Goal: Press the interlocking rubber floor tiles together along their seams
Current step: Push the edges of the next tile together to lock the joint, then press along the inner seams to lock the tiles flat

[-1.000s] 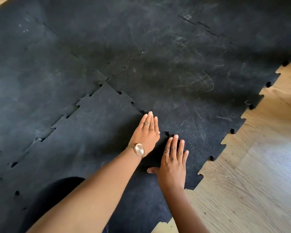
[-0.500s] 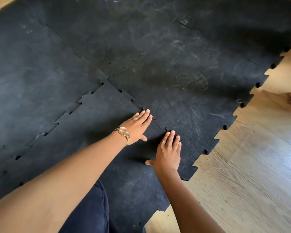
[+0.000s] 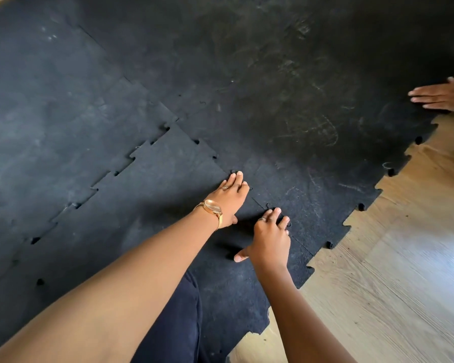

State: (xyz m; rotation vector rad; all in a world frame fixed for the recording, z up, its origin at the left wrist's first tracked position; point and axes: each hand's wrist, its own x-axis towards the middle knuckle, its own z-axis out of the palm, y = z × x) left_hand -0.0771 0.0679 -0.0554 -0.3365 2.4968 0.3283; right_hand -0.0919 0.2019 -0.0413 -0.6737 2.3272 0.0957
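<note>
Black interlocking rubber tiles cover the floor. The near tile (image 3: pixel 152 205) meets the scuffed far tile (image 3: pixel 286 106) along a toothed seam (image 3: pixel 257 203) that runs diagonally between my hands. My left hand (image 3: pixel 230 197), wearing a gold watch and a ring, lies flat with its fingertips on the seam. My right hand (image 3: pixel 269 238) presses down just right of it, fingers bent and spread on the seam's teeth, thumb out to the left. The seam on the left side (image 3: pixel 110 176) shows small open gaps between tabs.
Another person's hand (image 3: pixel 440 95) rests flat on the far tile at the right edge. Light wood floor (image 3: pixel 391 271) lies right of the tiles' jagged outer edge (image 3: pixel 362 205). My dark trouser leg (image 3: pixel 173 323) is below, between my arms.
The view has shifted closer and leftward. My left hand slid slightly up along the seam and my right fingers curled. Another person's hand has come in at the right onto the far tile.
</note>
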